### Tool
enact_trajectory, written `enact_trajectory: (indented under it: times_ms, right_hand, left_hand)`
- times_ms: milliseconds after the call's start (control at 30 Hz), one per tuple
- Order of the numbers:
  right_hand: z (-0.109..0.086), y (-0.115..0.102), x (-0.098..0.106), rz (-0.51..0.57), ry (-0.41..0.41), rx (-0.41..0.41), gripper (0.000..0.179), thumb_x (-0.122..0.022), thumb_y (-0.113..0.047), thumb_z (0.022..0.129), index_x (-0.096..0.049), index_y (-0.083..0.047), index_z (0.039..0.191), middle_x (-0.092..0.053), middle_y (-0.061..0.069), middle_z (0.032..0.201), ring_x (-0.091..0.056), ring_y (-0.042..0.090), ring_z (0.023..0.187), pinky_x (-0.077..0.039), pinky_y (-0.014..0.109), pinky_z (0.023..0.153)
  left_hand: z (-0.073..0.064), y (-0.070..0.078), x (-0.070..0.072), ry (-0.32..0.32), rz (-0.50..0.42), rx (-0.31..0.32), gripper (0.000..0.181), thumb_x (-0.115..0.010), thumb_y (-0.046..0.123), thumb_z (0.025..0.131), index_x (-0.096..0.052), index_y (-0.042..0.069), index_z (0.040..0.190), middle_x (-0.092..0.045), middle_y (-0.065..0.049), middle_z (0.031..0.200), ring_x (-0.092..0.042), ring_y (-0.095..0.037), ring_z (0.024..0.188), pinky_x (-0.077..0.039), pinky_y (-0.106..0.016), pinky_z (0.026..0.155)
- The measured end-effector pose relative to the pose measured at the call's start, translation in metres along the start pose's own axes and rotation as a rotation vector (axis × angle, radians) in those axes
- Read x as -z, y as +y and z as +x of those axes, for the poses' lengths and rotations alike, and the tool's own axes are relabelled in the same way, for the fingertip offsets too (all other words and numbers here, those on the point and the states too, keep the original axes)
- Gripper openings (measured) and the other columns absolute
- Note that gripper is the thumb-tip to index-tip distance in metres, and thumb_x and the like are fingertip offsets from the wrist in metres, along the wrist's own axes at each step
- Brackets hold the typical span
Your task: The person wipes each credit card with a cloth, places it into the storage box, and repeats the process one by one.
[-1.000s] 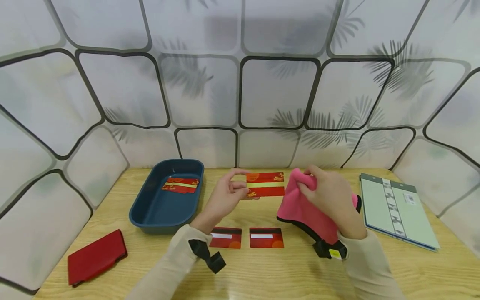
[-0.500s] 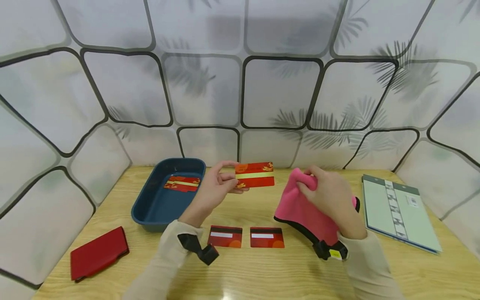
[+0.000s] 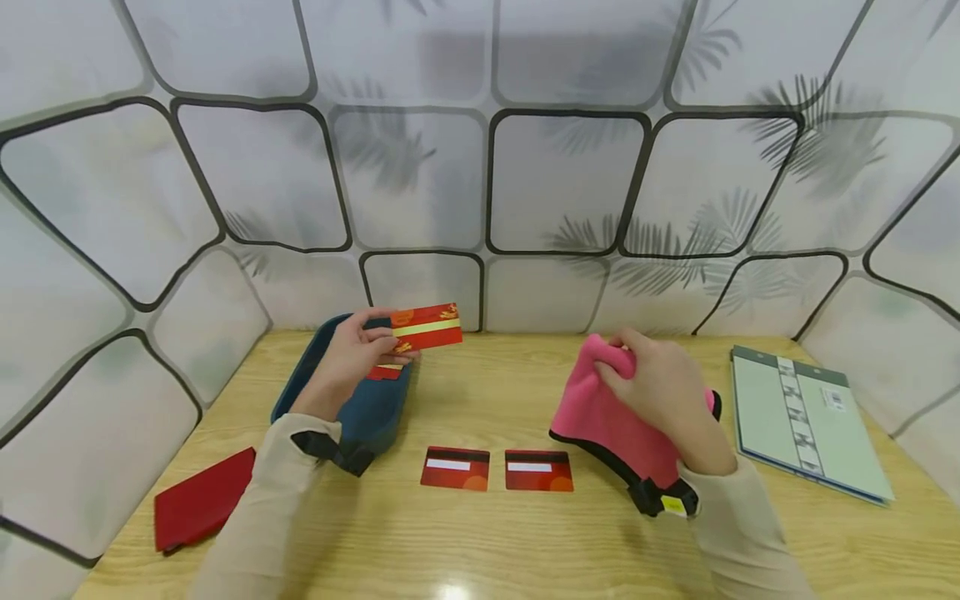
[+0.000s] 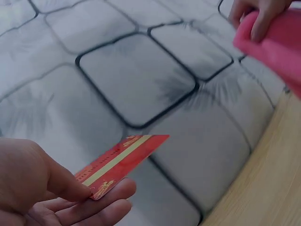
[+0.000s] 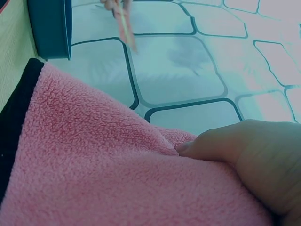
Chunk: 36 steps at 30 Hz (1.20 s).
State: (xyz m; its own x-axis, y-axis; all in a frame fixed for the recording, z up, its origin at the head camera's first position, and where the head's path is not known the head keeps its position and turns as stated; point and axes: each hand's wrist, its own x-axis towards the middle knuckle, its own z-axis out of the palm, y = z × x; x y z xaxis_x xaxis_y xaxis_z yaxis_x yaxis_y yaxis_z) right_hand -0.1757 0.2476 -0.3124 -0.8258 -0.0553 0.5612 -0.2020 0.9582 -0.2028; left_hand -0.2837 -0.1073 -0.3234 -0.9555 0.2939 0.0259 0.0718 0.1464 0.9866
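Pinched between thumb and fingers of my left hand is a red card with a yellow stripe and gold print, held above the right side of the blue tray. The left wrist view shows the card by its near corner under the thumb. Inside the tray, other red cards lie partly hidden behind the hand. My right hand grips a bunched pink cloth with black edging. Its fleecy surface fills much of the right wrist view.
Two red cards, the left card and the right card, lie striped side up on the wooden table. A red wallet-like case is at the left, partly behind the sleeve. A pale green folder lies at the right.
My left hand has carried the card leftward and slightly up, from the middle of the table to over the tray. My right hand keeps its grip on the cloth, almost still.
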Motion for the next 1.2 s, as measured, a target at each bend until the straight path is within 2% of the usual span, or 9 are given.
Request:
enact_trajectory:
  times_ms: [133, 233, 267, 400, 567, 767, 867, 1033, 1200]
  right_hand:
    - [0.001, 0.0, -0.001, -0.007, 0.007, 0.012, 0.02, -0.074, -0.023, 0.08, -0.062, -0.012, 0.091, -0.043, 0.0, 0.054, -0.043, 0.021, 0.052, -0.029, 0.029, 0.046]
    - [0.001, -0.001, -0.003, -0.006, 0.006, 0.02, 0.021, -0.075, -0.024, 0.079, -0.062, -0.012, 0.091, -0.044, 0.0, 0.053, -0.043, 0.021, 0.051, -0.03, 0.03, 0.046]
    - [0.001, -0.001, -0.003, -0.001, 0.004, 0.022, 0.021, -0.075, -0.024, 0.08, -0.062, -0.012, 0.092, -0.044, 0.001, 0.054, -0.043, 0.021, 0.051, -0.03, 0.03, 0.046]
    - [0.002, -0.002, -0.003, 0.005, 0.003, 0.027, 0.021, -0.075, -0.023, 0.08, -0.063, -0.012, 0.092, -0.047, 0.001, 0.055, -0.045, 0.021, 0.052, -0.032, 0.031, 0.046]
    - [0.002, -0.003, -0.005, 0.0, -0.015, 0.034, 0.02, -0.075, -0.024, 0.08, -0.063, -0.011, 0.09, -0.046, 0.0, 0.054, -0.044, 0.02, 0.051, -0.031, 0.03, 0.047]
    - [0.0, -0.002, -0.006, -0.008, -0.038, 0.032, 0.021, -0.074, -0.024, 0.08, -0.062, -0.011, 0.09, -0.044, 0.0, 0.054, -0.043, 0.019, 0.051, -0.031, 0.029, 0.047]
    - [0.0, -0.003, -0.008, -0.009, -0.042, 0.032, 0.02, -0.074, -0.024, 0.08, -0.061, -0.011, 0.088, -0.043, -0.001, 0.053, -0.043, 0.019, 0.05, -0.03, 0.029, 0.047]
    - [-0.001, -0.006, -0.008, -0.002, -0.052, 0.03, 0.02, -0.075, -0.024, 0.08, -0.06, -0.012, 0.086, -0.041, -0.001, 0.053, -0.041, 0.018, 0.05, -0.029, 0.028, 0.046]
    - [-0.001, -0.007, -0.01, -0.008, -0.06, 0.055, 0.022, -0.076, -0.025, 0.079, -0.061, -0.011, 0.086, -0.039, -0.002, 0.054, -0.039, 0.016, 0.049, -0.028, 0.027, 0.046]
  left_hand:
    - [0.003, -0.006, 0.029, 0.024, 0.003, -0.019, 0.048, -0.042, 0.002, 0.1, -0.029, -0.002, 0.146, -0.071, -0.01, 0.098, -0.072, -0.01, 0.076, -0.058, -0.031, 0.081]
    - [0.006, -0.012, 0.047, 0.046, -0.004, -0.031, 0.049, -0.042, 0.0, 0.099, -0.028, -0.007, 0.145, -0.069, 0.003, 0.082, -0.071, -0.007, 0.071, -0.058, -0.026, 0.076]
    - [0.007, -0.015, 0.051, 0.055, 0.004, -0.031, 0.049, -0.042, 0.0, 0.098, -0.028, -0.008, 0.144, -0.068, 0.002, 0.083, -0.07, -0.006, 0.07, -0.059, -0.025, 0.074]
    - [0.013, -0.031, 0.063, 0.058, 0.05, 0.019, 0.051, -0.04, -0.005, 0.095, -0.026, -0.012, 0.144, -0.066, -0.014, 0.099, -0.07, -0.007, 0.069, -0.059, -0.029, 0.073]
    - [0.019, -0.049, 0.064, 0.04, 0.128, 0.108, 0.055, -0.039, -0.009, 0.093, -0.022, -0.014, 0.145, -0.066, -0.024, 0.096, -0.069, -0.008, 0.066, -0.06, -0.031, 0.072]
    - [0.024, -0.055, 0.052, 0.116, 0.252, 0.156, 0.053, -0.036, -0.011, 0.088, -0.028, -0.016, 0.141, -0.056, -0.043, 0.114, -0.068, -0.011, 0.062, -0.06, -0.034, 0.07]
    - [0.025, -0.057, 0.051, 0.129, 0.264, 0.175, 0.053, -0.036, -0.011, 0.088, -0.028, -0.017, 0.14, -0.053, -0.044, 0.118, -0.068, -0.012, 0.062, -0.06, -0.035, 0.07]
    - [0.025, -0.056, 0.053, 0.106, 0.246, 0.191, 0.053, -0.039, -0.009, 0.09, -0.025, -0.02, 0.14, -0.051, -0.044, 0.122, -0.069, -0.012, 0.065, -0.06, -0.035, 0.073]
    - [0.022, -0.054, 0.053, 0.133, 0.272, 0.195, 0.056, -0.044, -0.007, 0.089, -0.026, -0.021, 0.14, -0.047, -0.044, 0.126, -0.071, -0.022, 0.076, -0.06, -0.034, 0.074]
